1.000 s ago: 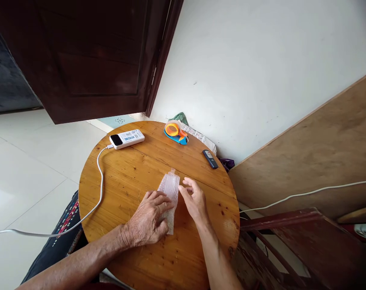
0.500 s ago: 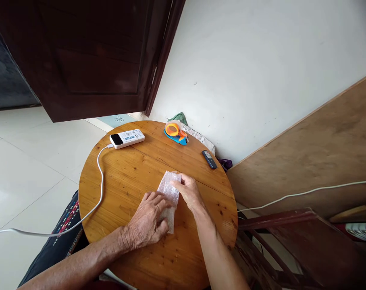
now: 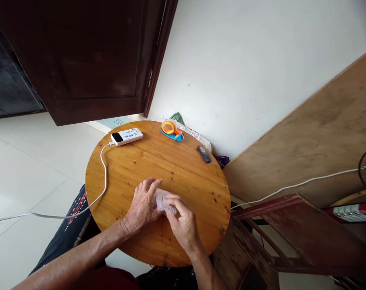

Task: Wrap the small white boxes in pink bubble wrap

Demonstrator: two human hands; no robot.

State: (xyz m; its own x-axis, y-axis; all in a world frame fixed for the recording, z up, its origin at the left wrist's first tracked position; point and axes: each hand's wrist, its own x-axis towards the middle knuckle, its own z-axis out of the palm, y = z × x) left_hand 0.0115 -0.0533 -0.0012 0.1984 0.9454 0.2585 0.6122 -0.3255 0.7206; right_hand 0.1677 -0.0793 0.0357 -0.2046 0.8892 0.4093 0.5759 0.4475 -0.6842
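Observation:
A small piece of clear bubble wrap (image 3: 162, 198) is between my two hands, over the near half of the round wooden table (image 3: 134, 177). My left hand (image 3: 144, 203) has the wrap's left side against its thumb side, its fingers reaching past the far edge. From the right, my right hand (image 3: 184, 225) pinches the wrap between thumb and fingers. The wrap looks folded or bunched up; its near part is partly hidden by my hands.
Toward the table's far side are a white power bank (image 3: 131, 136) with a plugged-in white cable (image 3: 105, 177), an orange and blue tape dispenser (image 3: 173, 131) and a small dark, blurred object (image 3: 204, 154). A wooden chair (image 3: 316, 229) stands at the right.
The bubble wrap, flat and long before, is now shorter and gathered between my hands. My right hand moved nearer to me; my left hand shifted its hold upward. The view has turned slightly.

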